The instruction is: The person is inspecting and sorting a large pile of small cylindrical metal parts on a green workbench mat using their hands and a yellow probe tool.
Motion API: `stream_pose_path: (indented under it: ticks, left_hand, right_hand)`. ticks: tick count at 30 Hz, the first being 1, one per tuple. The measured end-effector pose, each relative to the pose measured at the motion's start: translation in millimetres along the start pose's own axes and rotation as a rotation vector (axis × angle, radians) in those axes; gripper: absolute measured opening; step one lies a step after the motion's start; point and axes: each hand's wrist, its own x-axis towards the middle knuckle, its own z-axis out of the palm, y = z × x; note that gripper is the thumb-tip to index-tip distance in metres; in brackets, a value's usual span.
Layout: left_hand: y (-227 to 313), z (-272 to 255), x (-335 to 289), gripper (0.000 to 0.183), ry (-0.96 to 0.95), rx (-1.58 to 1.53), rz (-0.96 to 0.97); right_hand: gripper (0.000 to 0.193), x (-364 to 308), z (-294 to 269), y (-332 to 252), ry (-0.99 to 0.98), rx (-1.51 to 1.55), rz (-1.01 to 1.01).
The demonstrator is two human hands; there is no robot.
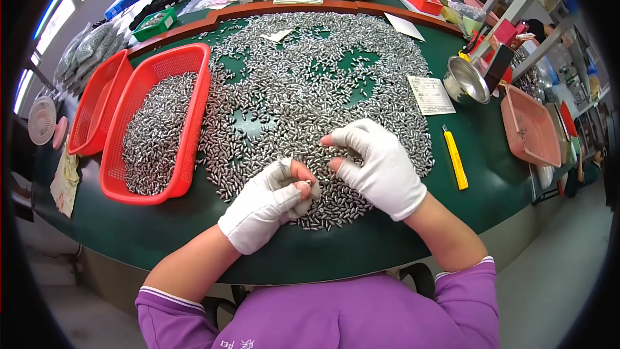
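Observation:
A wide layer of small silvery metal parts (284, 94), pointed and bullet-like, covers the middle of the green table. Both my hands wear white gloves with bare thumb and index fingertips. Over the near side of the layer, my left hand (268, 200) is closed, thumb against fingers, with a small metal part (309, 183) just showing at the fingertips. My right hand (378, 165) hovers to its right above the parts. A gap shows between its thumb and index finger, with nothing visible held there; its other fingers are partly hidden.
A red basket (201, 100) at left holds many more parts, beside another red basket (97, 116). To the right lie a yellow utility knife (455, 158), a printed paper slip (431, 95), a steel bowl (466, 81) and a pink tub (531, 126). A raised brown edging (258, 10) borders the back.

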Motion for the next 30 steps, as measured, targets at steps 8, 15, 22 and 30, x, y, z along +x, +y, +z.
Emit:
stream_pose_path:
  ticks: [8, 15, 22, 30]
  left_hand:
    - [-2.6, 2.1, 1.6, 0.019, 0.026, -0.001, 0.019]
    - [-2.5, -5.5, 2.5, 0.02, -0.033, -0.059, -0.029]
    - [-3.0, -3.3, 1.3, 0.021, 0.006, -0.074, -0.039]
    - [-3.6, -2.9, 1.6, 0.022, 0.02, -0.066, -0.03]
  right_hand:
    - [0.016, 0.4, 2.8, 24.2, 0.033, -0.465, -0.139]
    - [0.02, -2.8, 5.6, 1.0, 0.1, 0.062, -0.299]
    - [0.02, -6.3, 9.1, -6.9, 0.064, 0.136, -0.306]
    - [0.016, -11.0, 16.8, -6.2, 0.005, 0.305, -0.152]
